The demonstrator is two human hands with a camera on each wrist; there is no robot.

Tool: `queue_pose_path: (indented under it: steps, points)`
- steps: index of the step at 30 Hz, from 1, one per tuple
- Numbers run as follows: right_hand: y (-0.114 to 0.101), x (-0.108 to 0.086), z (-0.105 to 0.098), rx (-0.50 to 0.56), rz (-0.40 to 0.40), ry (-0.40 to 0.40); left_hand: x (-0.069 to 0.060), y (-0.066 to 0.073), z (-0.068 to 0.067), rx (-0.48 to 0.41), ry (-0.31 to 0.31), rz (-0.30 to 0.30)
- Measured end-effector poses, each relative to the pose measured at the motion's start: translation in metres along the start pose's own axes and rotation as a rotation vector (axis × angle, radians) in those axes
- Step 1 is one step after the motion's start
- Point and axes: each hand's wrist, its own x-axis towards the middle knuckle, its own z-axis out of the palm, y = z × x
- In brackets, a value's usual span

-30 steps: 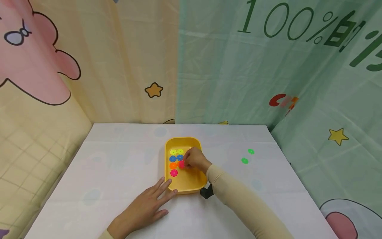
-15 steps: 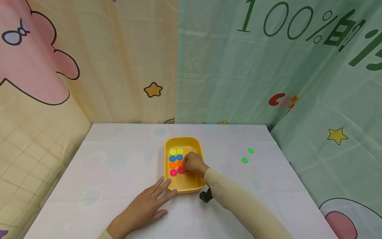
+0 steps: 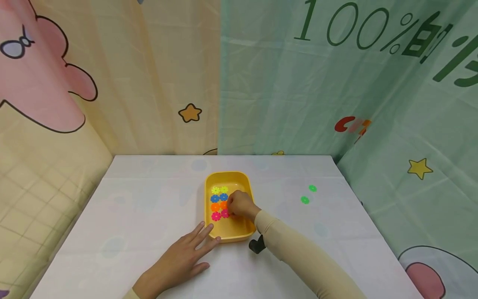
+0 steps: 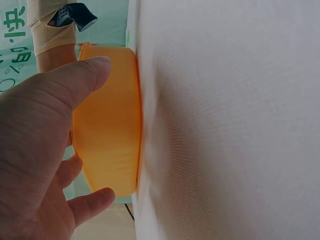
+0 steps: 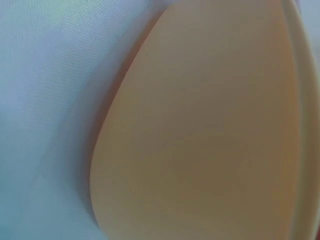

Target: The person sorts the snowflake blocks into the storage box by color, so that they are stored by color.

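A yellow tray (image 3: 234,232) stands on the white table. Inside it, paired rows of snowflake discs run from front to back: pink, orange (image 3: 215,207), blue (image 3: 214,198) and yellow (image 3: 215,190). My right hand (image 3: 242,204) reaches in with curled fingers and pinches the right pink snowflake disc (image 3: 225,213) at its right edge; the fingertips are partly hidden. The left pink disc (image 3: 216,216) lies beside it. My left hand (image 3: 179,259) has its fingers spread, with fingertips at the tray's front left corner. Only the tray's outer wall (image 5: 200,125) fills the right wrist view.
Two green snowflake discs (image 3: 305,200) lie on the table to the right of the tray. A black device (image 3: 257,245) is at my right wrist. Printed curtains (image 3: 276,83) hang behind the table and along its sides.
My right hand has come slightly toward me and set the pink disc down beside the other pink one, uncovering the right orange disc. My left hand stays at the tray's corner.
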Motion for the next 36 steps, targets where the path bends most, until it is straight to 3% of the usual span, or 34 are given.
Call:
queue_pose_path:
  steps: [7, 16, 22, 27, 36]
  points:
    - [0.0, -0.004, 0.002, 0.013, 0.009, -0.019, -0.001, 0.0, 0.0, 0.007, 0.015, 0.006]
    - [-0.001, -0.002, -0.011, 0.111, -0.006, -0.03, 0.0, 0.0, 0.0, -0.014, -0.048, -0.024]
    - [-0.001, 0.003, -0.046, 0.307, 0.059, -0.014, 0.0, -0.001, -0.002, -0.033, -0.07, -0.035]
    - [0.018, 0.005, -0.084, 0.452, 0.1, 0.018, 0.0, -0.001, -0.001, -0.022, -0.039, -0.017]
    - [0.081, -0.007, -0.139, 0.452, 0.156, 0.088, 0.0, 0.0, 0.0, -0.02, -0.028, -0.01]
